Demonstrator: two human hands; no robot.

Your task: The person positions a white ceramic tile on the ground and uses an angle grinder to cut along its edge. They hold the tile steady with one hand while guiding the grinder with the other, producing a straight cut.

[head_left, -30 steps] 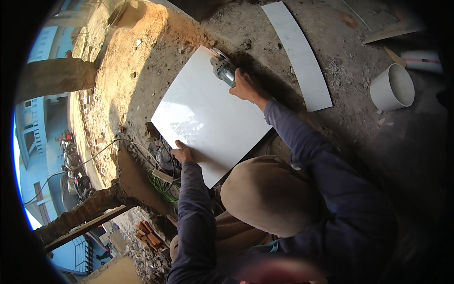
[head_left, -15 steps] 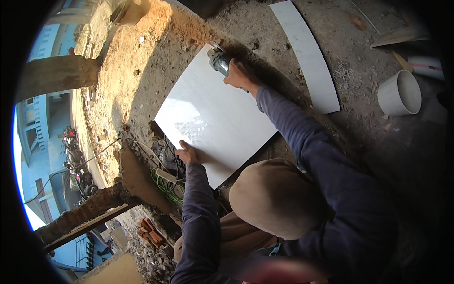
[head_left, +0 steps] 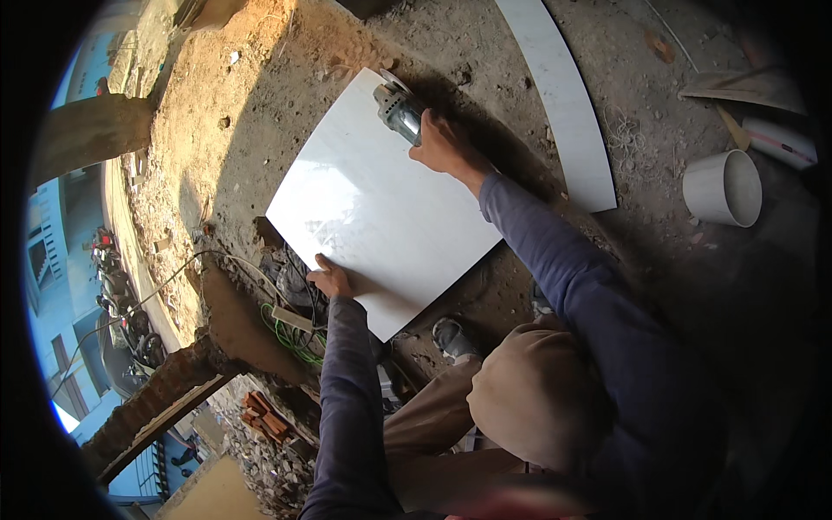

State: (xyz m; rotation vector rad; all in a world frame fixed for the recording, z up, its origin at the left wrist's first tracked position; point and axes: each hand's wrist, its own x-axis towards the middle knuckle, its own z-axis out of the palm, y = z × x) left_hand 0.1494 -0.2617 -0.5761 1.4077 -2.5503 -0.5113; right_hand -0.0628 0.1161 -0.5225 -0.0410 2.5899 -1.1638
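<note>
A large white tile (head_left: 381,199), glossy and shaped like a sheet, lies in front of me over the dirt ground. My right hand (head_left: 446,152) is wrapped round the body of an angle grinder (head_left: 400,115). The grinder's disc (head_left: 396,83) is at the tile's far right edge, close to the far corner; whether it is spinning I cannot tell. At the near left edge, my left hand (head_left: 331,281) grips the tile with the thumb on top, its other fingers partly hidden.
A long white strip (head_left: 568,104) lies on the ground to the right. Beyond it are a pale bucket (head_left: 724,188) and a board (head_left: 745,89). Cables (head_left: 290,334) and a broken brick wall (head_left: 165,390) are left of the tile. My shoe (head_left: 452,336) is by its near edge.
The grinder has moved slightly along the edge, away from the far corner. My knee has shifted right, uncovering a shoe. The whole view has shifted a little; my left hand keeps its hold.
</note>
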